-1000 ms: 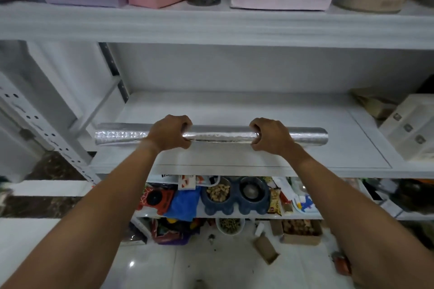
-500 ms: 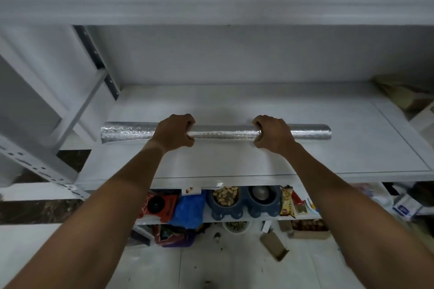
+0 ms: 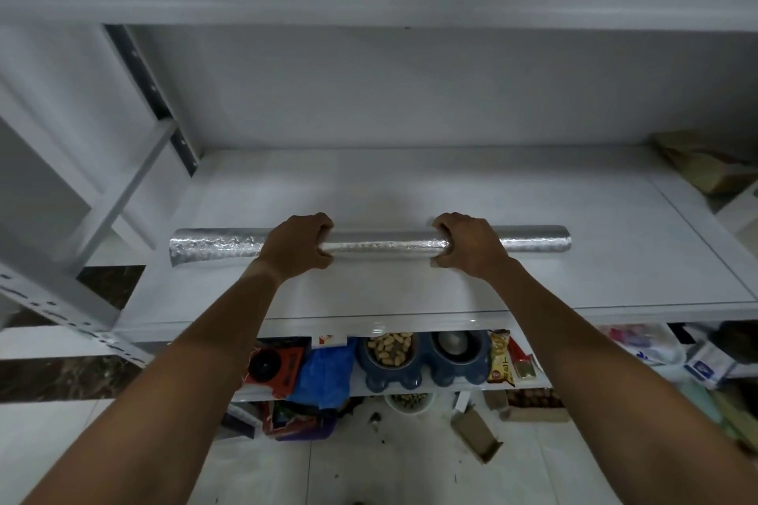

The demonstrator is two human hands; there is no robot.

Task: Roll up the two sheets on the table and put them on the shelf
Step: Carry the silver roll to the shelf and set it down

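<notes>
Rolled sheet [image 3: 381, 244]: crinkled silver foil, shiny. Shelf board [image 3: 410, 184]: smooth white, matt. Floor tiles [image 3: 369, 471]: glossy. Near-right box [image 3: 478, 433]: brown cardboard.

Roll [image 3: 369, 244] across shelf [image 3: 451, 193], bowls [image 3: 422, 359] on shelf below.

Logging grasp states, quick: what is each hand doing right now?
Left hand: closed, gripping the silver rolled sheet over the shelf.
Right hand: closed, gripping the same roll.
</notes>
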